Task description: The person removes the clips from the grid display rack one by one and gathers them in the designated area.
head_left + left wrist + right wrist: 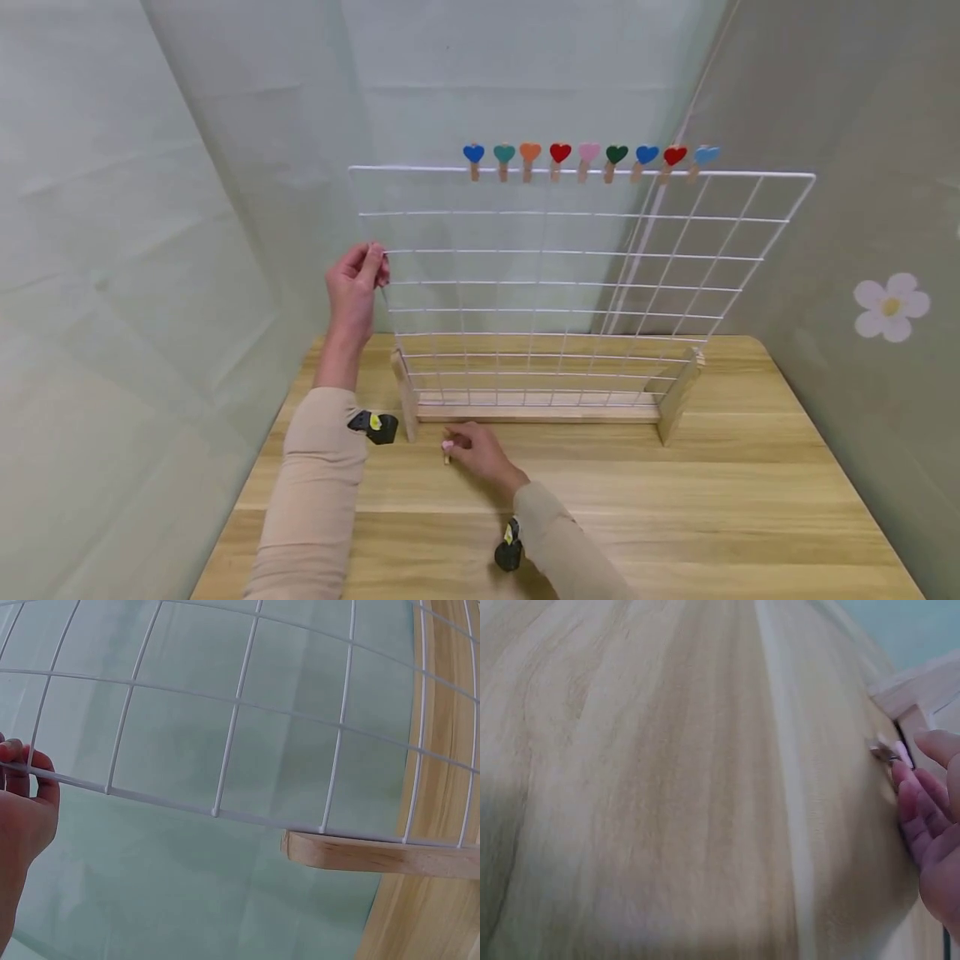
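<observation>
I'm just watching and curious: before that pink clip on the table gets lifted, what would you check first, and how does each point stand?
1. Left hand steadies the wire grid by its left edge: ok.
2. Grid seated in the wooden stand: ok.
3. Right hand at the pink clip: ok, fingers touch it.
4. Firm grip on the clip: cannot tell.
5. Free space on the top wire beside the nine heart clips: ok, left part is bare.
</observation>
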